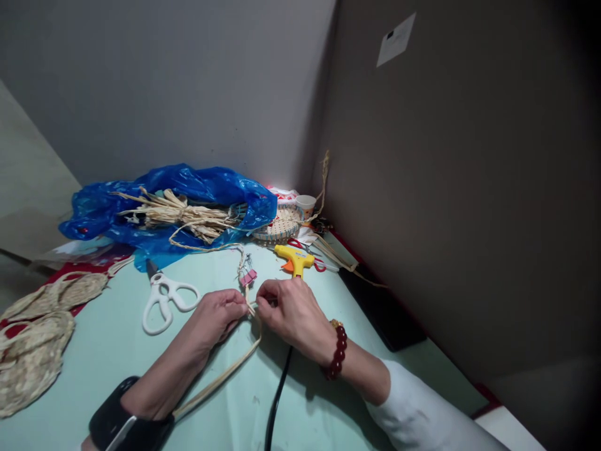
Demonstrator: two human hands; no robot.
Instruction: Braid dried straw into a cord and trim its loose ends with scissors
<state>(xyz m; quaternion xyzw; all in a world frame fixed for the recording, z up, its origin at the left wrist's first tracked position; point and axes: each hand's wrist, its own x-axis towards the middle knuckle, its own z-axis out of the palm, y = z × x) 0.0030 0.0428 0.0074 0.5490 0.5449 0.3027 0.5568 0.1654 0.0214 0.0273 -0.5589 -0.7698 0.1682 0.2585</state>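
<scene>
My left hand (216, 316) and my right hand (287, 310) meet over the pale green table (117, 351), each pinching the same thin straw strand (225, 374). The strand runs from my fingertips back toward my body in a long loop. A pink binder clip (248, 277) grips the braided straw cord (241, 260) just beyond my fingers. The right wrist wears a dark red bead bracelet (337, 351), the left a black watch (115, 421).
White scissors (164, 299) lie left of my hands. A yellow glue gun (295, 259) sits behind them, its black cable (277, 394) running toward me. A blue plastic bag (206, 188) holds a straw bundle (183, 216). A woven disc (280, 225), a paper cup (305, 204), and woven straw pieces (32, 338) at left.
</scene>
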